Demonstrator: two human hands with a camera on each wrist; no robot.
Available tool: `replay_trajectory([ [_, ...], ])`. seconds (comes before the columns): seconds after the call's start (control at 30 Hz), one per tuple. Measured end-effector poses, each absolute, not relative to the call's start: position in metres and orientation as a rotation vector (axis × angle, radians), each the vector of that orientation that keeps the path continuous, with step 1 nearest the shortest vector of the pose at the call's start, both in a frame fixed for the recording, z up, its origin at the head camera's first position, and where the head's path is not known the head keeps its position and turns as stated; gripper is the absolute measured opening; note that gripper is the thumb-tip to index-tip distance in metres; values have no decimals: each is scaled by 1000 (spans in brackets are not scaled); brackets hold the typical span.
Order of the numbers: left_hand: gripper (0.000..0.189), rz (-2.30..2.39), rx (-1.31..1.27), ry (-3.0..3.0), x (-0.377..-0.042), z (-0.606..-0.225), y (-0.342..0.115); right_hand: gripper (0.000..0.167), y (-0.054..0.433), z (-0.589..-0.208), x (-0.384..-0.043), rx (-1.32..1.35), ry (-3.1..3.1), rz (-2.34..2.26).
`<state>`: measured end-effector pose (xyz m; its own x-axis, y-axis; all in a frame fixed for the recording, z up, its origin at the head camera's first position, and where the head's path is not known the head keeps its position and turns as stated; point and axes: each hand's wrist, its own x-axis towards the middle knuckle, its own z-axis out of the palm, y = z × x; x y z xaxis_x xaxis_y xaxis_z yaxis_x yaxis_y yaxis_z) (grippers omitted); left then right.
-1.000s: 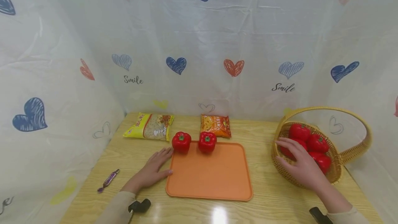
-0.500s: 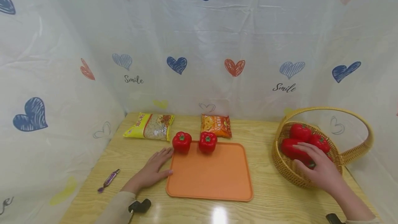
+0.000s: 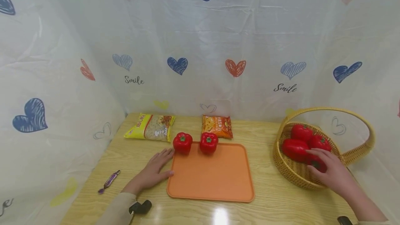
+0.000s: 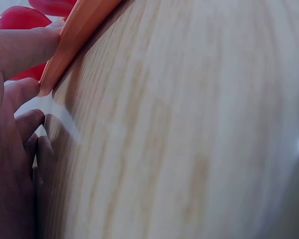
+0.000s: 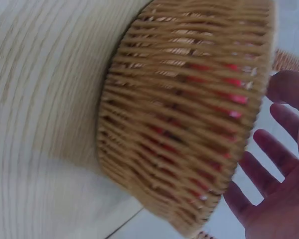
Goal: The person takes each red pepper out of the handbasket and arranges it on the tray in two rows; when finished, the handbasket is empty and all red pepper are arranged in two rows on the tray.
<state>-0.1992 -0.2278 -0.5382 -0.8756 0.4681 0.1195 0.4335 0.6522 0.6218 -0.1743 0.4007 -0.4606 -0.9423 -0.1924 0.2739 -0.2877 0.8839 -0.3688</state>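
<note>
My left hand (image 3: pixel 152 172) lies with straight fingers on the table at the left edge of an orange tray (image 3: pixel 212 178); in the left wrist view its fingertips are right at the tray's rim (image 4: pixel 72 45). Two red bell peppers, a left one (image 3: pixel 182 143) and a right one (image 3: pixel 208 143), stand along the tray's far edge. My right hand (image 3: pixel 337 176) is over the near right side of a wicker basket (image 3: pixel 293 174), its thumb and fingers apart around a red bell pepper (image 3: pixel 317 164), partly hidden by the hand. Several more red peppers (image 3: pixel 295 149) lie in the basket.
A yellow food bag (image 3: pixel 153 127) and an orange snack packet (image 3: pixel 217 126) lie at the back of the wooden table. A purple-wrapped candy (image 3: pixel 109 181) is at the left. The basket's tall handle (image 3: pixel 364 147) arches to the right. A heart-printed curtain (image 3: pixel 200 89) surrounds the table.
My right hand has moved right and nearer across the basket, from the left peppers to the front right one. The left hand, tray and its two peppers have stayed put.
</note>
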Motion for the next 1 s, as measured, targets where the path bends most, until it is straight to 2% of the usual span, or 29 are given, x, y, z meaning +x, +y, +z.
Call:
replay_trajectory([
  [0.67, 75, 1037, 789, 2813, -199, -540, -228, 60, 424, -477, -185, 239, -2901, 517],
  [1.0, 75, 1034, 776, 2819, -198, -539, -229, 52, 424, -479, -188, 360, -2840, 411],
])
